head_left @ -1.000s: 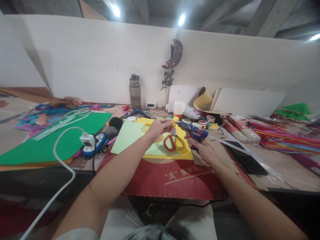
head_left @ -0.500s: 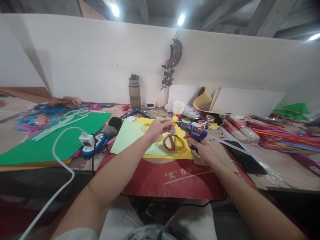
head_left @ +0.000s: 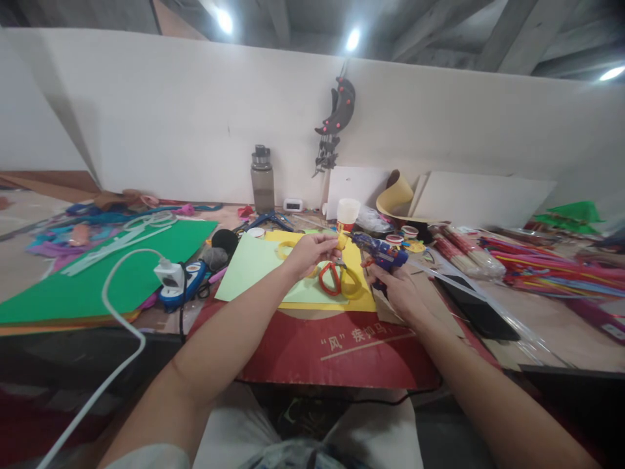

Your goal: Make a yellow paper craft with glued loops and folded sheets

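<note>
My left hand (head_left: 312, 255) pinches a small yellow piece (head_left: 342, 240), seemingly paper, between thumb and fingers. A blue hot glue gun (head_left: 383, 251) is in my right hand (head_left: 396, 286), its nozzle pointing left toward the yellow piece, with a small gap between them. Below both hands lie scissors with one red and one yellow handle loop (head_left: 350, 284). They rest on pale green paper (head_left: 249, 273) and a yellow sheet (head_left: 368, 298). A yellow ring, perhaps a tape roll (head_left: 286, 249), is partly hidden behind my left hand.
A red board (head_left: 303, 352) lies under the papers. Green sheets (head_left: 161, 260) and a power strip (head_left: 183, 293) with a white cable are on the left. A black phone (head_left: 481, 309) and colourful pipe cleaners (head_left: 547, 264) lie right. A water bottle (head_left: 262, 182) stands behind.
The glue gun has drawn slightly right and down, away from the yellow piece. My left hand has turned that piece a little and stays nearly in place.
</note>
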`<state>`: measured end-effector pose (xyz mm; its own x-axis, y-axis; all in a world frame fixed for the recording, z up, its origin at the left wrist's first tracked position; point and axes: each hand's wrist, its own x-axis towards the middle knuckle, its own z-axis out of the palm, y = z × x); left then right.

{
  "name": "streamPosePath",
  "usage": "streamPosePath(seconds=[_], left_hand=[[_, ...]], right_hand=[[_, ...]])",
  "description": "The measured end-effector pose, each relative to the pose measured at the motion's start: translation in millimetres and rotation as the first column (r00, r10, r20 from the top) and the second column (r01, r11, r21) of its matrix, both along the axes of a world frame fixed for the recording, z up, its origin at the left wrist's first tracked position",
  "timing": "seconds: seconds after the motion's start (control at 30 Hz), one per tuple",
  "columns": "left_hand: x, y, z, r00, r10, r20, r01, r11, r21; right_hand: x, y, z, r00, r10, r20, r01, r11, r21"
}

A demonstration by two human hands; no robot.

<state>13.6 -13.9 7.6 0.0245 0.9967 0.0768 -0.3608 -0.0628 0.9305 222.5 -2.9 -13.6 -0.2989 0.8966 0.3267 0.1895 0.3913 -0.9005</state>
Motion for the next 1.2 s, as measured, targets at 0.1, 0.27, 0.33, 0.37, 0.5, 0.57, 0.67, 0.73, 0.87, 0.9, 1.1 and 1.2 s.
streamPosePath(seconds=[0.1, 0.27, 0.33, 0.37, 0.5, 0.57, 0.67, 0.73, 0.87, 0.9, 1.1, 1.2], left_hand=[[-2.5, 0.2, 0.3, 0.999, 0.017, 0.045, -0.016, 1.000, -0.002], [-13.5, 3.8, -0.4, 0.987, 0.063, 0.151, -0.063, 0.998, -0.003], [-18.9, 6.1, -1.3, 0.983, 0.079, 0.168, -0.081, 0.997, 0.001], [-21.4, 7.1, -1.7, 0.981, 0.083, 0.176, -0.085, 0.996, 0.005], [-29.6, 8.8, -1.6, 0.981, 0.032, 0.191, -0.040, 0.998, 0.042], [-31.9, 7.8, -0.8, 0.992, 0.057, 0.114, -0.070, 0.991, 0.113], [-32.8, 4.6, -0.1, 0.949, 0.246, -0.199, -0.171, 0.928, 0.331], [-32.1, 2.4, -0.5, 0.828, 0.367, -0.423, -0.146, 0.871, 0.470], [-29.6, 2.1, -4.1, 0.597, 0.454, -0.661, 0.052, 0.801, 0.596], [-29.0, 2.9, -5.2, 0.555, 0.461, -0.692, 0.101, 0.789, 0.606], [-21.1, 3.8, -6.2, 0.386, 0.462, -0.799, 0.262, 0.775, 0.575], [-15.2, -2.6, -2.1, 0.385, 0.463, -0.798, 0.286, 0.762, 0.581]], right_hand=[[6.2, 5.6, 0.9, 0.993, -0.006, -0.117, 0.004, 1.000, -0.019], [42.3, 30.4, 0.0, 0.966, -0.183, 0.184, 0.148, 0.971, 0.189], [61.7, 42.8, -1.5, 0.903, -0.270, 0.334, 0.143, 0.923, 0.358], [71.2, 48.7, -2.7, 0.870, -0.299, 0.393, 0.103, 0.888, 0.448], [101.0, 69.5, -10.9, 0.697, -0.299, 0.652, -0.173, 0.811, 0.558], [109.6, 78.8, -16.8, 0.619, -0.255, 0.743, -0.292, 0.803, 0.520], [118.3, 91.4, -22.8, 0.520, -0.195, 0.832, -0.409, 0.798, 0.443], [123.0, 96.8, -19.9, 0.458, -0.177, 0.871, -0.430, 0.814, 0.391], [115.8, 89.5, 10.5, 0.471, -0.258, 0.843, -0.274, 0.866, 0.418], [106.4, 82.9, 21.3, 0.540, -0.292, 0.789, -0.215, 0.859, 0.465], [-6.6, 35.5, 56.8, 0.852, -0.231, 0.471, -0.020, 0.882, 0.470], [-50.8, 30.6, 51.5, 0.810, -0.262, 0.525, -0.016, 0.885, 0.466]])
